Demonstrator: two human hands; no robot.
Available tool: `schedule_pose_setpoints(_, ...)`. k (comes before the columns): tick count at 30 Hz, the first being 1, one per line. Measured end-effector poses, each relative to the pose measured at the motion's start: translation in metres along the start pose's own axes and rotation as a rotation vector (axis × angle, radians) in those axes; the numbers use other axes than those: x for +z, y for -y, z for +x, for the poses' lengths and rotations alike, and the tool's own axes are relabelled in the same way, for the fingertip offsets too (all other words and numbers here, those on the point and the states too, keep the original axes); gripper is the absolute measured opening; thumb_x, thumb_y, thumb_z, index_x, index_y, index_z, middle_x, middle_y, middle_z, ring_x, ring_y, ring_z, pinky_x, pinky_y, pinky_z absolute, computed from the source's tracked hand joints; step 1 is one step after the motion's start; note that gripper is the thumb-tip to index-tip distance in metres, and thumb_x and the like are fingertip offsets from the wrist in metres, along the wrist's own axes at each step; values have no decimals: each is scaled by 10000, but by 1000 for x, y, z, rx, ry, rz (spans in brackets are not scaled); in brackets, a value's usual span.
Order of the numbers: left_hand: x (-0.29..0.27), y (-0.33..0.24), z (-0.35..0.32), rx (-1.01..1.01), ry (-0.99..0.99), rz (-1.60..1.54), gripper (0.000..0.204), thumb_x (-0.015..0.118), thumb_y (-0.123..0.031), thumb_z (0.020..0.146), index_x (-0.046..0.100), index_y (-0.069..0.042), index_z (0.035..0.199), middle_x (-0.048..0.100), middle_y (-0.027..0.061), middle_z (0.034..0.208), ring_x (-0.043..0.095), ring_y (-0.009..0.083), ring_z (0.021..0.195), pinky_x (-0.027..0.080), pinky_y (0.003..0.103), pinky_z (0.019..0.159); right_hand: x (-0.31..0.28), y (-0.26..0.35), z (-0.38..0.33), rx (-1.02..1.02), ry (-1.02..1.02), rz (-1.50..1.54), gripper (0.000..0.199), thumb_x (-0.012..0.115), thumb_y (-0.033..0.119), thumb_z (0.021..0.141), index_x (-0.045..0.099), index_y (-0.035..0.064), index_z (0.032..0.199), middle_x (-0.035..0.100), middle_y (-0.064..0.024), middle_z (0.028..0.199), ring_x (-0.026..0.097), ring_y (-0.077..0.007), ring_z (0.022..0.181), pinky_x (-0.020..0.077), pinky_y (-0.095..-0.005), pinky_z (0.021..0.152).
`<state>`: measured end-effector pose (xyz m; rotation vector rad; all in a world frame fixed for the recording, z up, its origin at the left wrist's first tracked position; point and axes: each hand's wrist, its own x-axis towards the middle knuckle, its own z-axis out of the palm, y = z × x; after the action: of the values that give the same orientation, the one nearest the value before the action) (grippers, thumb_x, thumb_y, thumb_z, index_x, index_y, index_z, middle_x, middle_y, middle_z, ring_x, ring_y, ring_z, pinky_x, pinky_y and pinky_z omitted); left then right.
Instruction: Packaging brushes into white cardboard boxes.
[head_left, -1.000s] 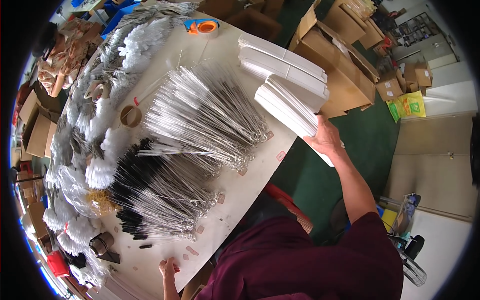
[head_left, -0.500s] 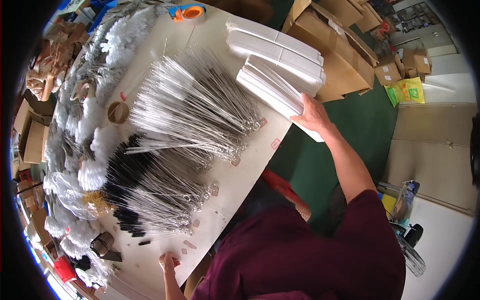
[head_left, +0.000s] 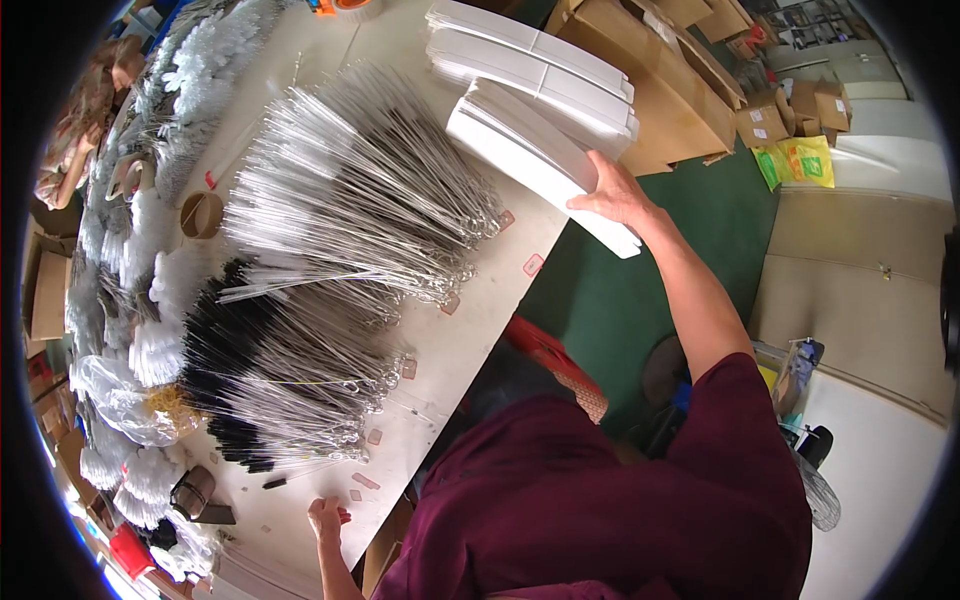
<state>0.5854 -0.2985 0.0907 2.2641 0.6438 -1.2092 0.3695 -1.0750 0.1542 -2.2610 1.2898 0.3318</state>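
Observation:
My right hand [head_left: 615, 195] grips the near end of a stack of long, flat white cardboard pieces [head_left: 520, 140], thumb on the near side. That end juts past the table edge. My left hand [head_left: 326, 519] hovers or rests by the table's front edge at lower left, fingers loosely curled and apart, nothing visible in it. Between my hands lie bundles of thin wire-handled brushes with looped ends: white-bristled ones [head_left: 350, 170] toward the far side, black-bristled ones [head_left: 290, 370] nearer my left hand. One small black-tipped brush [head_left: 275, 483] lies apart near that hand.
Strapped white cardboard bundles [head_left: 540, 60] lie behind the gripped stack. Beyond them stands an open brown carton [head_left: 660, 90]. A tape roll [head_left: 201, 215] and piles of white brushes [head_left: 150, 230] line the left. Another person's arm [head_left: 75, 170] shows at far left.
The whole view has shifted, so the table appears farther up and left. The loose upper pieces in the gripped white stack look closer together. My left hand has barely moved.

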Motion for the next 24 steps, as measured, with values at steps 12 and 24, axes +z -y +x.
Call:
schedule_pose_setpoints(12, 47, -59, -16, 110, 135, 47, 231, 619, -125, 891, 617, 52, 744, 636, 124, 620, 629, 201, 482, 577, 338, 472, 20, 4, -2, -91, -71, -135, 1174, 888, 453, 697, 270, -37, 1567, 432, -301, 1535, 457, -406, 1419, 404, -440, 1184)
schedule_pose_setpoints(24, 52, -60, -3, 62, 23, -11, 233, 591, -102, 806, 600, 53, 632, 611, 155, 551, 607, 248, 405, 557, 375, 398, 37, 16, -13, -108, -225, -235, 1244, 901, 457, 706, 192, -80, 1576, 408, -322, 1513, 447, -451, 1390, 377, -483, 1194)
